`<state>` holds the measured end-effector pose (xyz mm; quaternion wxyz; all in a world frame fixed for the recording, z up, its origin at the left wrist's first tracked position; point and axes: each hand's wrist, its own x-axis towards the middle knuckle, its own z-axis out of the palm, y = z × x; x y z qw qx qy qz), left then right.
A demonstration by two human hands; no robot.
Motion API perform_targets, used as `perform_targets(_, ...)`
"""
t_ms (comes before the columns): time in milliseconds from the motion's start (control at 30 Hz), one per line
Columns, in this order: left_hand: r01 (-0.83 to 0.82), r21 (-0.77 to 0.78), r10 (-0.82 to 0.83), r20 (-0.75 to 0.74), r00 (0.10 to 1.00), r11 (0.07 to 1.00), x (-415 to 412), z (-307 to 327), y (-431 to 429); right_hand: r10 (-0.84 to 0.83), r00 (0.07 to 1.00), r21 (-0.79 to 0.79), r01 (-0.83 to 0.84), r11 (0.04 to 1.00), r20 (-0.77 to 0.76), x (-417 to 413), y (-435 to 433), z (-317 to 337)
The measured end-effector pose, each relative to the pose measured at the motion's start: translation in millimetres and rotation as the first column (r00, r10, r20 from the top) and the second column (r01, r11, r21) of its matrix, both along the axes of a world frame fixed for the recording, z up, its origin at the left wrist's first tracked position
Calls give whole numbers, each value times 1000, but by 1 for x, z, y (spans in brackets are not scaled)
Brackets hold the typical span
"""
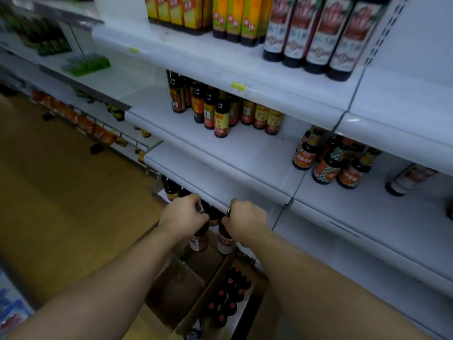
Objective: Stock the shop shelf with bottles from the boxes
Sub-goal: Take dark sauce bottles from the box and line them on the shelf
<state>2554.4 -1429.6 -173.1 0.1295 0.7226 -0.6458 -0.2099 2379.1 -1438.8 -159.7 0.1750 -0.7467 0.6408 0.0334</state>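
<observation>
open box (196, 312) holds red-capped bottles (228, 298); each hand grips one.

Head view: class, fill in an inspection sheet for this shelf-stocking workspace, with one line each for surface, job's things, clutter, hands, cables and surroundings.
Surface: white shelf, partly bare, small bottles standing on it.
Job's things: left bottle and right bottle, both dark; cardboard box below holds red-capped bottles.
Clutter: nothing seen.
Hands: left hand and right hand each grip one bottle by its neck.
Cables: nothing seen.
Surroundings: brown floor; tall bottles on the shelf above.
</observation>
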Motion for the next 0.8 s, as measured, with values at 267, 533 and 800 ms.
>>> perform_targets(267, -9, -77, 7, -27, 1000, 997, -18, 48, 24, -58, 993, -62, 64, 996, 99, -30, 27, 59)
perform_targets(533, 37, -113, -39, -14, 999, 993, -40, 93, 33, -58, 994, -119, 69, 990, 91, -50, 49, 128)
perform_targets(800, 147, -112, -146, 23, 989, 983, -55, 149, 32, -5, 1000, -150, 2, 989, -23, -61, 50, 178)
